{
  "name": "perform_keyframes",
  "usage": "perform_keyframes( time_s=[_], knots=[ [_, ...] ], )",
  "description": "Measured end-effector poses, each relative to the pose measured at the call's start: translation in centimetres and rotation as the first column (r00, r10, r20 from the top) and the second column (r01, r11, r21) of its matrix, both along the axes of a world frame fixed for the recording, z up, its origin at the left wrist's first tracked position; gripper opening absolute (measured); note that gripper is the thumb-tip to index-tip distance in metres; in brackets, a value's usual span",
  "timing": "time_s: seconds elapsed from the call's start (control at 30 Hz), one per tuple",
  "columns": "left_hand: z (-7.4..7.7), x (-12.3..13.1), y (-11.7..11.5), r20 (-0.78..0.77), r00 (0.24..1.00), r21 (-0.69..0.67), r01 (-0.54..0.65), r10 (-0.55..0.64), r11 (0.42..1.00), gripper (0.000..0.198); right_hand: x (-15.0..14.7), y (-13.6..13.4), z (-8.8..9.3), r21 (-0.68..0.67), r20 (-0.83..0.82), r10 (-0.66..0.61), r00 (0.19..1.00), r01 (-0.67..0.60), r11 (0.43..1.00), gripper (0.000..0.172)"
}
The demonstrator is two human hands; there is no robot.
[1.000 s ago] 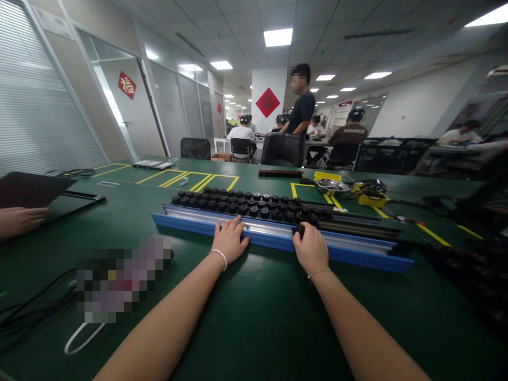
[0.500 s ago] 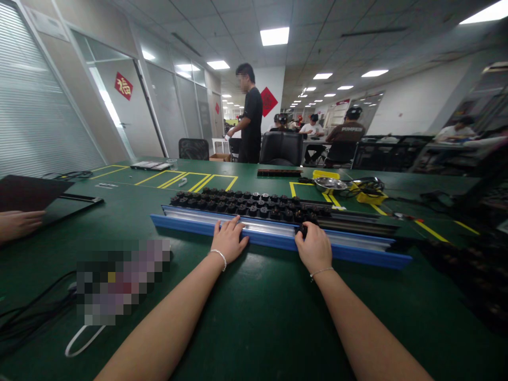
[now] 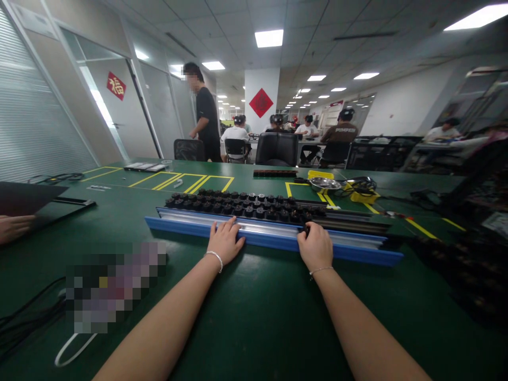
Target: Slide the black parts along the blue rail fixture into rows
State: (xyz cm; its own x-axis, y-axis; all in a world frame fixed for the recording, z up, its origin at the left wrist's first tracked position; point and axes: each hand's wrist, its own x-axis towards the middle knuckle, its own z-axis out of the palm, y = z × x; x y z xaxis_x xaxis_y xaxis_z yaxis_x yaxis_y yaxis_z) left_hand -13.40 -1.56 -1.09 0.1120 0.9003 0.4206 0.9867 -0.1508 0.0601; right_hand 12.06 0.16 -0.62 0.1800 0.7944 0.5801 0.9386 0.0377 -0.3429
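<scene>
A long blue channel rail (image 3: 270,239) with a bright metal inside lies across the green table in front of me. My left hand (image 3: 225,242) rests on its near wall, left of the middle, with fingers spread and fingertips over the channel. Further right, my right hand (image 3: 316,246) is closed around a small black part (image 3: 306,229) at the channel; most of that part is hidden by the fingers. Just behind the rail stand rows of black socket-like modules (image 3: 250,203), beside dark rails (image 3: 357,225).
To the left lie a blurred-out object (image 3: 119,286) with a white loop and black cables (image 3: 32,317). Another person's hand (image 3: 16,227) is at a dark panel (image 3: 29,198). A metal bowl (image 3: 324,184) and yellow trays (image 3: 363,197) sit at the back right. A person (image 3: 206,114) walks beyond the table.
My right hand has slid slightly right along the rail with the black part. My left hand stays in place on the rail. The walking person has moved left, and the view has shifted a little.
</scene>
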Motion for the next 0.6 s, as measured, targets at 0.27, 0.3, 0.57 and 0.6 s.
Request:
perform_keyframes(
  time_s=[0.27,0.3,0.57,0.6],
  knots=[
    [0.0,0.0,0.1,0.007,1.000,0.006,0.008,-0.008,1.000,0.034,0.6,0.0,0.2,0.019,-0.012,-0.024,1.000,0.025,1.000,0.031],
    [0.0,0.0,0.0,0.007,1.000,0.003,0.008,-0.008,1.000,0.034,0.7,0.0,0.2,0.014,-0.015,-0.030,0.999,0.030,0.999,0.031],
    [0.1,-0.1,0.0,0.007,1.000,-0.018,0.005,-0.005,1.000,0.035,2.2,0.1,0.4,0.015,-0.039,-0.077,0.996,0.078,0.997,0.032],
    [0.1,-0.1,0.0,0.007,1.000,-0.014,0.007,-0.007,1.000,0.035,2.4,0.1,0.4,0.010,-0.042,-0.086,0.995,0.086,0.996,0.032]
  ],
)
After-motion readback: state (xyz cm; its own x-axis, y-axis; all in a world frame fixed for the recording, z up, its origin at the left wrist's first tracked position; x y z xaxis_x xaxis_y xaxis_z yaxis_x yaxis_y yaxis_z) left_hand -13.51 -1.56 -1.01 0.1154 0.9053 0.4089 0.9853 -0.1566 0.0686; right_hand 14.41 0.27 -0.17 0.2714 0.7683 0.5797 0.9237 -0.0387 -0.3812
